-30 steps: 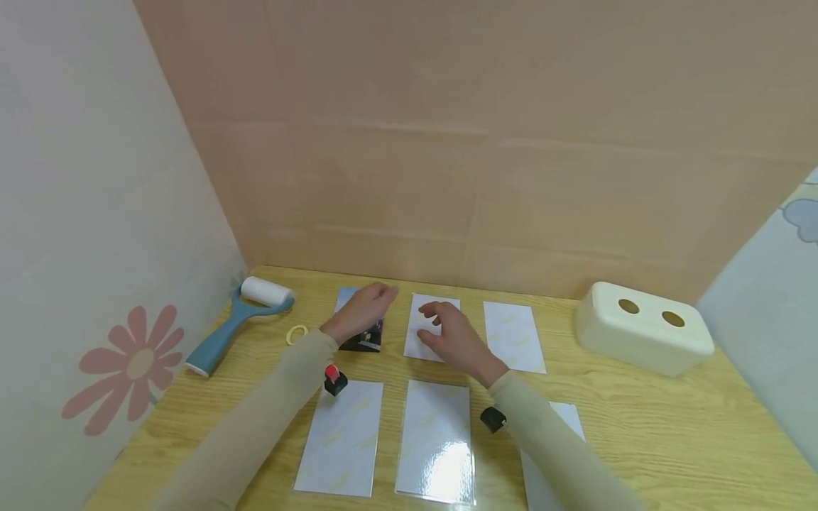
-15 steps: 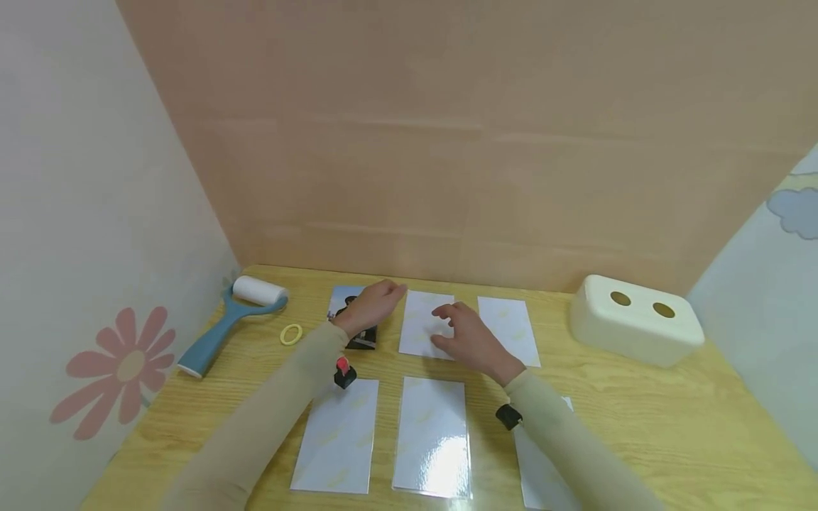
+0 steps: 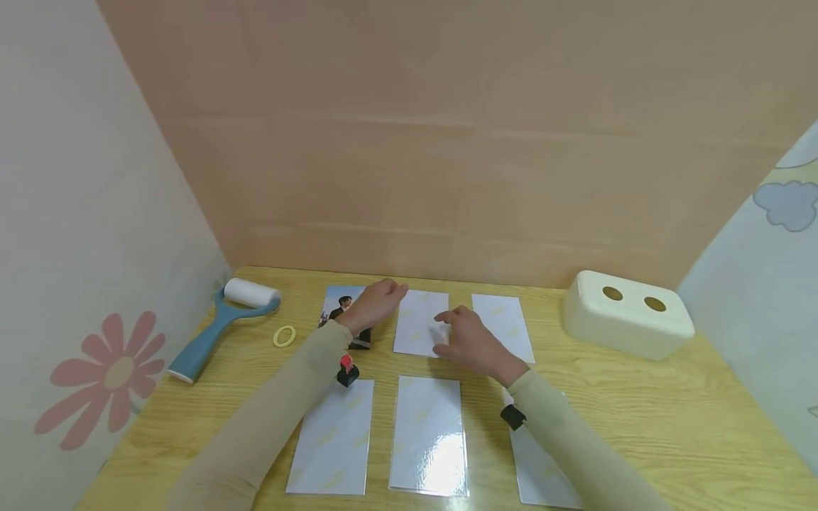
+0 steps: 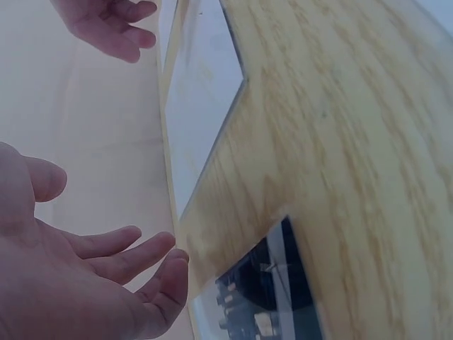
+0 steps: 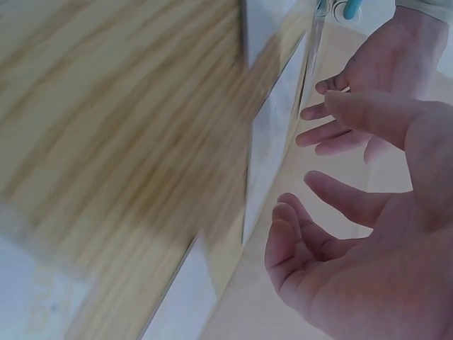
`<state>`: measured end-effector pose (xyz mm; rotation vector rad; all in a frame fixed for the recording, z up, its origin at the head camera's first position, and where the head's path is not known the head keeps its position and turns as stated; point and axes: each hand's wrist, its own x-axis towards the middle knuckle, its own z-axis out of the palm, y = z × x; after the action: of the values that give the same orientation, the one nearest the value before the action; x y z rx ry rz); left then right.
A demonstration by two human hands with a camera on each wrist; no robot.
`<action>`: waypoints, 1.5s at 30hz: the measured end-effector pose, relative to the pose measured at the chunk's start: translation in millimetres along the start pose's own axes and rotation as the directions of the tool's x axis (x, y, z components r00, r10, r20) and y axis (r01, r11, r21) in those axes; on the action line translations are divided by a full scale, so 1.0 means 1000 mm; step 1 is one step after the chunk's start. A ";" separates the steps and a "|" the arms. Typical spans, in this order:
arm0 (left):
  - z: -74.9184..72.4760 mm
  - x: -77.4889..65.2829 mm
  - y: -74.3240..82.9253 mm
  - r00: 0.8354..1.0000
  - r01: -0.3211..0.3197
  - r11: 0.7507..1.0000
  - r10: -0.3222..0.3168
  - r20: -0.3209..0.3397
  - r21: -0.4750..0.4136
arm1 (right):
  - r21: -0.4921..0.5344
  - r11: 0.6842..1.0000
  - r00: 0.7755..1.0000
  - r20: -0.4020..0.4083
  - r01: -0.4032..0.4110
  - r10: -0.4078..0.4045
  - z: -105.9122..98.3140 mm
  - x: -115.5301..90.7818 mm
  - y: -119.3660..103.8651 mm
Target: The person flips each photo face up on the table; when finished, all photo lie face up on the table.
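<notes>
In the head view my left hand (image 3: pixel 377 306) hovers at the right side of a glossy photo card (image 3: pixel 335 304) showing a person in dark clothes, and covers part of it. Its fingers are spread and loosely bent in the left wrist view, holding nothing, with the photo's dark corner (image 4: pixel 283 290) nearby. My right hand (image 3: pixel 474 342) hangs between the middle white card (image 3: pixel 418 319) and the right white card (image 3: pixel 501 323) of the back row. Thumb and fingers are apart and relaxed, with nothing between them in the right wrist view.
Three more white cards lie in front: a left one (image 3: pixel 332 447), a glossy middle one (image 3: pixel 424 419) and a right one (image 3: pixel 537 461) partly under my sleeve. A blue-handled lint roller (image 3: pixel 214 333) and a yellow ring (image 3: pixel 284 336) lie left. A cream box (image 3: pixel 626 319) with two holes stands right.
Both hands have drifted a little to the right over the cards, uncovering more of the photo. The head view has shifted slightly. The cards have stayed in place.
</notes>
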<state>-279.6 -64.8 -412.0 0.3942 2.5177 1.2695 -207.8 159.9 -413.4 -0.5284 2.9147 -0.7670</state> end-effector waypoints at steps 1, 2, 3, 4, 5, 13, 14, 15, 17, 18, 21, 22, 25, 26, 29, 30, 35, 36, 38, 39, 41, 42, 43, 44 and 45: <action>0.001 0.001 0.000 1.000 0.001 1.000 -0.001 -0.001 -0.002 | -0.007 1.000 1.000 0.005 -0.003 0.003 0.000 -0.001 0.001; 0.001 0.002 -0.001 1.000 -0.002 1.000 0.002 -0.006 0.004 | -0.015 1.000 1.000 0.010 -0.007 0.007 0.000 -0.001 0.003; 0.002 0.003 -0.001 1.000 -0.002 1.000 0.002 -0.006 0.004 | -0.025 1.000 1.000 0.017 -0.011 0.012 0.000 -0.002 0.005; 0.003 0.005 -0.002 1.000 -0.004 1.000 0.004 -0.009 0.008 | -0.033 0.999 1.000 0.023 -0.016 0.017 0.000 -0.003 0.006; 0.004 0.006 -0.003 1.000 -0.007 1.000 0.007 -0.010 0.014 | -0.039 0.999 0.999 0.029 -0.020 0.021 0.000 -0.004 0.008; 0.011 0.012 0.000 1.000 -0.010 0.999 0.011 -0.011 0.037 | -0.067 0.998 0.999 0.040 -0.020 0.023 -0.002 -0.009 0.013; 0.012 0.013 0.001 1.000 -0.009 0.999 0.009 -0.009 0.042 | -0.075 0.997 0.999 0.040 -0.021 0.024 -0.002 -0.010 0.013; 0.013 0.014 0.002 1.000 -0.005 0.999 0.006 -0.013 0.046 | -0.087 0.996 0.999 0.040 -0.021 0.025 -0.002 -0.010 0.014; 0.014 0.015 0.002 1.000 0.006 0.999 -0.006 -0.015 0.050 | -0.108 0.994 0.999 0.039 -0.022 0.026 0.000 -0.009 0.016; 0.014 0.016 0.002 1.000 0.012 0.998 -0.011 -0.015 0.056 | -0.116 0.993 0.999 0.039 -0.026 0.031 0.000 -0.008 0.016; 0.016 0.018 0.003 0.999 0.027 0.998 -0.025 -0.023 0.064 | -0.132 0.991 0.999 0.036 -0.024 0.029 0.002 -0.007 0.019; 0.016 0.019 0.004 0.999 0.024 0.997 -0.022 -0.026 0.069 | -0.134 0.991 0.999 0.037 -0.025 0.030 0.003 -0.007 0.019; 0.018 0.020 0.004 0.999 0.012 0.997 -0.010 -0.031 0.080 | -0.142 0.990 0.999 0.038 -0.019 0.025 0.003 -0.007 0.020; 0.018 0.021 0.004 0.999 0.008 0.997 -0.005 -0.034 0.082 | -0.145 0.989 0.999 0.039 -0.016 0.022 0.003 -0.007 0.020; 0.019 0.022 0.003 0.999 0.008 0.997 -0.004 -0.043 0.082 | -0.153 0.988 0.999 0.042 -0.006 0.012 0.003 -0.008 0.020; 0.019 0.023 0.003 0.999 0.013 0.997 -0.009 -0.047 0.083 | -0.156 0.988 0.999 0.041 -0.002 0.008 0.003 -0.008 0.020; 0.020 0.025 0.003 0.998 0.032 0.996 -0.028 -0.060 0.080 | -0.166 0.986 0.999 0.048 -0.004 0.012 0.003 -0.007 0.020; 0.020 0.025 0.003 0.998 0.033 0.997 -0.029 -0.062 0.075 | -0.169 0.986 0.999 0.049 -0.004 0.012 0.003 -0.007 0.020; 0.020 0.026 0.003 0.997 0.031 0.998 -0.027 -0.068 0.057 | -0.172 0.985 0.999 0.051 -0.003 0.012 0.003 -0.007 0.020; 0.020 0.026 0.003 0.997 0.025 0.999 -0.021 -0.073 0.047 | -0.171 0.985 0.999 0.050 -0.002 0.010 0.003 -0.007 0.020; 0.020 0.027 0.002 0.996 0.010 1.000 -0.008 -0.086 0.024 | -0.170 0.985 0.999 0.046 0.007 0.001 0.003 -0.008 0.020; 0.020 0.027 0.003 0.996 0.000 1.000 0.001 -0.094 0.010 | -0.167 0.986 0.999 0.045 0.006 0.001 0.004 -0.008 0.020; 0.019 0.027 0.003 0.995 -0.009 1.000 0.008 -0.102 -0.008 | -0.162 0.987 0.999 0.042 0.005 0.002 0.004 -0.008 0.020; 0.019 0.027 0.003 0.994 -0.020 0.999 0.016 -0.110 -0.030 | -0.161 0.987 0.999 0.040 0.002 0.004 0.004 -0.009 0.020; 0.019 0.027 0.003 0.993 -0.031 0.998 0.025 -0.117 -0.050 | -0.159 0.987 0.999 0.037 -0.001 0.007 0.005 -0.009 0.020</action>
<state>-296.8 -39.5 -423.6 0.3551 2.5770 1.4036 -205.0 177.3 -427.4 -0.5433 2.9573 -0.5200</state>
